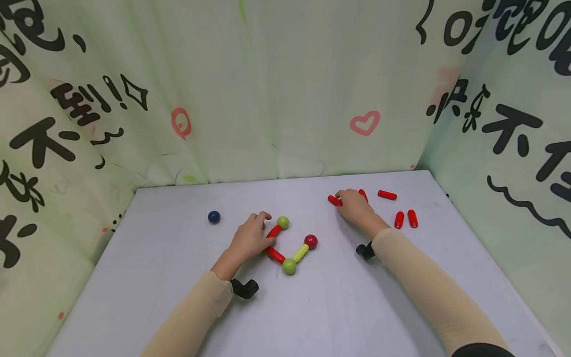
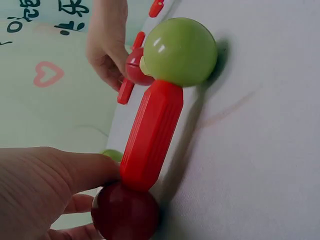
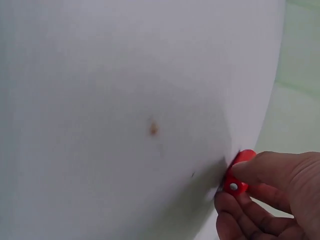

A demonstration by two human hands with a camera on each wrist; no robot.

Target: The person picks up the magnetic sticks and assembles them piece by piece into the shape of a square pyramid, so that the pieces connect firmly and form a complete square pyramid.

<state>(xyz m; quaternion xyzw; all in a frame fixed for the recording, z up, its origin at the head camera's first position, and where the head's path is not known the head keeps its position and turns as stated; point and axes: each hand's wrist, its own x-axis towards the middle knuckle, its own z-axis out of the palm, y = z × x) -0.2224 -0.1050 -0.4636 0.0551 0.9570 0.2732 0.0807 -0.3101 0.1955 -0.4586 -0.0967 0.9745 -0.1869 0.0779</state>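
Note:
My left hand (image 1: 250,238) grips a dark red ball (image 2: 125,212), the corner of a chain of balls and rods; the hand hides it in the head view. From that ball one red rod (image 2: 152,135) leads to a green ball (image 2: 180,52). Another red rod (image 1: 275,255) runs to a second green ball (image 1: 289,266), then a yellow rod (image 1: 301,253) and a red ball (image 1: 311,241). Near the table's far edge, my right hand (image 1: 357,208) pinches a red rod (image 3: 235,185) with a shiny metal end between thumb and fingers.
Right of my right hand lie loose red rods, one farther back (image 1: 387,195) and two side by side, the outer rod (image 1: 412,218) among them. A blue ball (image 1: 214,216) sits left of my left hand. Lettered cloth (image 1: 276,89) borders the white table (image 1: 339,307).

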